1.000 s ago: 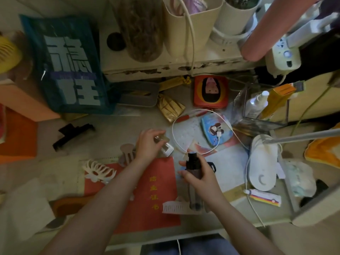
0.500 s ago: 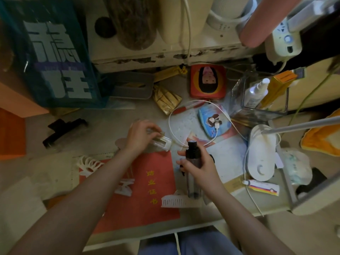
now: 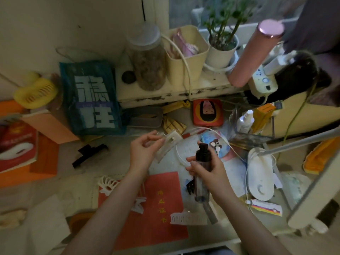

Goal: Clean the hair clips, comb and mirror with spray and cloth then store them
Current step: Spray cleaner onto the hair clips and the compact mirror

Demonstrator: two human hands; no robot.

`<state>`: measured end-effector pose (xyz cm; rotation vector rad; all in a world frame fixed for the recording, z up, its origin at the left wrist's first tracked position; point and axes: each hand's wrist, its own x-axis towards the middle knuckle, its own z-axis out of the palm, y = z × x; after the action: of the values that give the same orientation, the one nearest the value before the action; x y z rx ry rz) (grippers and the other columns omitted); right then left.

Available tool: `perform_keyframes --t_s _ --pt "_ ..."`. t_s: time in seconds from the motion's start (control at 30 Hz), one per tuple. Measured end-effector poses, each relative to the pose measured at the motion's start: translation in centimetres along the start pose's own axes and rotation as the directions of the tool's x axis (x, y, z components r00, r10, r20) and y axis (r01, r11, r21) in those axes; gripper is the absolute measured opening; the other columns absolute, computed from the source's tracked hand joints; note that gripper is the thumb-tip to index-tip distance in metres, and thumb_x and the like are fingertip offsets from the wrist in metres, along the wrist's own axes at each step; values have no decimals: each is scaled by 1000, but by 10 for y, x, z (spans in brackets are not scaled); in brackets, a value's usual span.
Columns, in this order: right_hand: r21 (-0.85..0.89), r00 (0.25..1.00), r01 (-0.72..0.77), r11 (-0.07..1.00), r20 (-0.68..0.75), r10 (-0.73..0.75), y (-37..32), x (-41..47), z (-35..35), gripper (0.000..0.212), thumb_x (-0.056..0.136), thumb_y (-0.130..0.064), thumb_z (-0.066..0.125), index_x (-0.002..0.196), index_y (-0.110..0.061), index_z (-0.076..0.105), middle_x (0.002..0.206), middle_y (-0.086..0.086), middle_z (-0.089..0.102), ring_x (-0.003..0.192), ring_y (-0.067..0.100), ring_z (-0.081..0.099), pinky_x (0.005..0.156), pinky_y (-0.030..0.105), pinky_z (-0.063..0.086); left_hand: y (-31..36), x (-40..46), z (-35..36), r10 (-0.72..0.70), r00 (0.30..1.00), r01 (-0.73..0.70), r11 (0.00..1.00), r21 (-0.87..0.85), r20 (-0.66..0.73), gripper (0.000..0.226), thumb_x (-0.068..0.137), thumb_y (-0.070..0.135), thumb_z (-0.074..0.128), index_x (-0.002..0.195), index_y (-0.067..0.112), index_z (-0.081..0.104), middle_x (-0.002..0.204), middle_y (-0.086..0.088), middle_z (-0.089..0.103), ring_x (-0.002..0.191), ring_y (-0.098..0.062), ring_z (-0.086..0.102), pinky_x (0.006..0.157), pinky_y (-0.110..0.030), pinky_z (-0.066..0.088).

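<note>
My left hand (image 3: pixel 142 150) pinches a pale rectangular hair clip (image 3: pixel 168 144) and holds it up above the desk. My right hand (image 3: pixel 207 170) grips a dark spray bottle (image 3: pixel 202 170) upright, its black nozzle close to the clip. On the red booklet (image 3: pixel 161 201) lie a white claw clip (image 3: pixel 107 184), a small white clip (image 3: pixel 138 206) partly hidden by my left forearm, and a white comb-like clip (image 3: pixel 187 219). A black hair clip (image 3: pixel 88 151) lies on the desk to the left. A round cartoon mirror (image 3: pixel 213 142) sits behind the bottle. White cloth (image 3: pixel 44 214) lies at the lower left.
A white desk lamp base (image 3: pixel 260 175) and its charging cable (image 3: pixel 202 129) crowd the right side. A clear organiser (image 3: pixel 252 126) holds a white spray bottle and an orange box. A teal bag (image 3: pixel 92 98), jars and a plant pot (image 3: pixel 220 50) line the back shelf.
My left hand lifted the pale clip off the desk and raised it toward the spray nozzle. The camera tilted up, showing more of the shelf and window.
</note>
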<state>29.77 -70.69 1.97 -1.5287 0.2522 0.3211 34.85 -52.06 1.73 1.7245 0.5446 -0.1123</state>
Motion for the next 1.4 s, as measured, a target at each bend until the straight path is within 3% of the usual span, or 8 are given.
perform_keyframes --t_s 0.2,0.33,0.47,0.6,0.77,1.0,1.2,1.4 --pt "17 984 177 984 19 -178 -57 -7 6 41 88 -4 63 115 -33 52 101 18 65 84 27 69 74 30 57 66 -25 -14 50 999 -50 987 -150 -6 14 76 9 77 87 2 71 97 11 70 93 1 65 79 -19 53" --pt "1 957 284 959 58 -283 -90 -13 9 41 87 -4 63 113 -34 53 100 16 65 90 31 67 74 33 58 109 -46 -28 85 996 -83 977 -196 1 15 76 14 78 89 10 73 91 8 73 80 -3 68 73 -25 56" --pt "-37 917 393 919 82 -389 -127 -21 12 36 87 -6 64 112 -31 56 93 5 69 89 25 68 84 44 55 143 -62 -42 85 996 -82 959 -271 -3 19 72 17 80 90 15 73 98 0 72 94 -20 68 82 -40 57" --pt "-80 855 516 853 113 -506 -159 -30 12 38 86 -8 66 108 -36 56 91 1 65 86 28 66 82 50 55 174 -82 -50 114 993 -98 927 -363 21 21 72 16 77 91 13 70 101 -5 71 93 -21 68 74 -37 57" --pt "-91 753 650 754 208 -624 -198 -44 11 39 87 -6 64 115 -30 52 91 -18 65 87 6 65 76 26 55 207 -101 -63 189 982 -147 841 -520 28 20 76 12 71 95 9 66 92 -8 71 84 -22 69 67 -34 55" --pt "-73 603 794 603 220 -767 -256 -58 23 62 86 -30 63 139 -39 32 98 -20 58 88 15 64 81 39 56 258 -125 -82 359 933 -247 696 -675 29 19 71 6 66 90 10 65 71 -1 72 61 -15 70 48 -27 55" --pt "14 530 839 544 205 -823 -306 -73 36 55 88 -18 63 132 -41 38 105 5 56 77 17 65 68 28 56 297 -151 -94 546 838 -414 623 -664 -10 13 89 11 57 89 15 69 71 5 72 63 -7 69 53 -22 56" --pt "21 428 898 440 194 -883 -340 -88 42 68 88 -10 61 136 -46 30 95 7 57 67 25 62 63 27 56 335 -157 -104 604 782 -554 559 -616 -155 30 84 28 65 111 15 68 108 -7 69 91 -16 68 77 -32 57"
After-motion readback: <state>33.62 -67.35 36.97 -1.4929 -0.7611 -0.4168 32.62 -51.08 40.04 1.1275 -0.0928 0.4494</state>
